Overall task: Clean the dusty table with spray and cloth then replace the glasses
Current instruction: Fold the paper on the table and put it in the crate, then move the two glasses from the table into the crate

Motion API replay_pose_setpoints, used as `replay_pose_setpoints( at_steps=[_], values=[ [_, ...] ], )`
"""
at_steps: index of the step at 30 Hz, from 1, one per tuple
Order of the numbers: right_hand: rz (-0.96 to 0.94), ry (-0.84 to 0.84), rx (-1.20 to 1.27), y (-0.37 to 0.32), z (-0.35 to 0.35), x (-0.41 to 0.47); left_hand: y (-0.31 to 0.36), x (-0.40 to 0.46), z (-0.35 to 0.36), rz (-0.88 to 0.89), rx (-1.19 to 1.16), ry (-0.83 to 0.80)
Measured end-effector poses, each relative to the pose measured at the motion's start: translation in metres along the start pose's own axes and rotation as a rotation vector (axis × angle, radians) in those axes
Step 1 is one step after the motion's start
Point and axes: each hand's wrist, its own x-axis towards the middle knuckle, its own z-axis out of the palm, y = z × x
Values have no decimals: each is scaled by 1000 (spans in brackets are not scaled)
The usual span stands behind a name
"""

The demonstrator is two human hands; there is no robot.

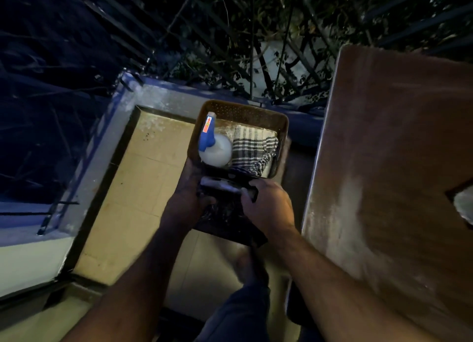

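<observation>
The dusty brown table (389, 147) fills the right side, with pale dust streaks along its left edge. Left of it, a brown perforated basket (280, 126) holds a white spray bottle (217, 150) with a blue trigger and a black-and-white checked cloth (253, 147). Just in front of the basket, my left hand (188, 198) and my right hand (268, 208) both grip a dark, shiny object (225, 186) that looks like glasses; dim light hides its shape. A dark cloth or surface (225, 223) lies under it.
A pale tiled balcony floor (143, 177) lies below, bounded by a grey parapet (163, 95) with a metal railing and foliage beyond. A pale object (464, 204) shows at the table's right edge. My leg and foot (245, 264) are near the table's corner.
</observation>
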Motion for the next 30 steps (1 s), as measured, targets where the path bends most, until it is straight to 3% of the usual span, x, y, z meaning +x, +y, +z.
replay_pose_setpoints(
  at_steps=[4, 10, 14, 22, 30],
  values=[
    [-10, 65, 24, 3, -39, -15, 46, -42, -6, 52, 31, 95],
    [-36, 124, 18, 22, -110, -25, 94, -71, 11, -6, 237, 147],
    [-17, 168, -12, 42, -159, -30, 143, -81, 19, 46, 228, 224],
    [51, 229, -94, 98, -239, -43, 229, -82, 36, 203, 285, 200],
    [157, 222, -291, 176, -326, -54, 335, -71, 84, 339, 324, 57]
  ],
)
